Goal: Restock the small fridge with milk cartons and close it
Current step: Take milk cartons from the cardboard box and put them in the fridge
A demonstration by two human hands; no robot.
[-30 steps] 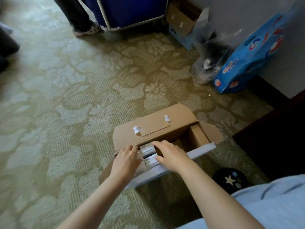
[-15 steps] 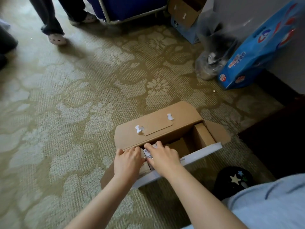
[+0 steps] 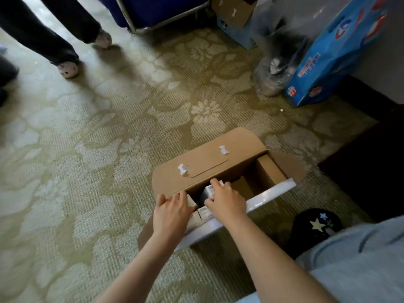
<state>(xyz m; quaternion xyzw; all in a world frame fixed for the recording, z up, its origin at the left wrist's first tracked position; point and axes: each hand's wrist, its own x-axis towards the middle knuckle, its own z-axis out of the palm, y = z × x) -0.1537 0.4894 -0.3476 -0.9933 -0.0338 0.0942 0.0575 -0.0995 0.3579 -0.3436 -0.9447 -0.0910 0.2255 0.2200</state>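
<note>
Milk cartons (image 3: 205, 214) sit packed in the left end of the open cardboard box (image 3: 207, 162) on the carpet. Right hand (image 3: 227, 204) fingers curl round one carton's top; left hand (image 3: 171, 215) lies flat on its neighbours. Probably stiff, liquid-heavy: grip opposite sides

Dim, soft daylight from the upper left puts a pale sheen on the carpet (image 3: 109, 138); feet (image 3: 67, 69) motion-blurred, shadows thrown rightward; corners bent and smeared, right edge dark.
</note>
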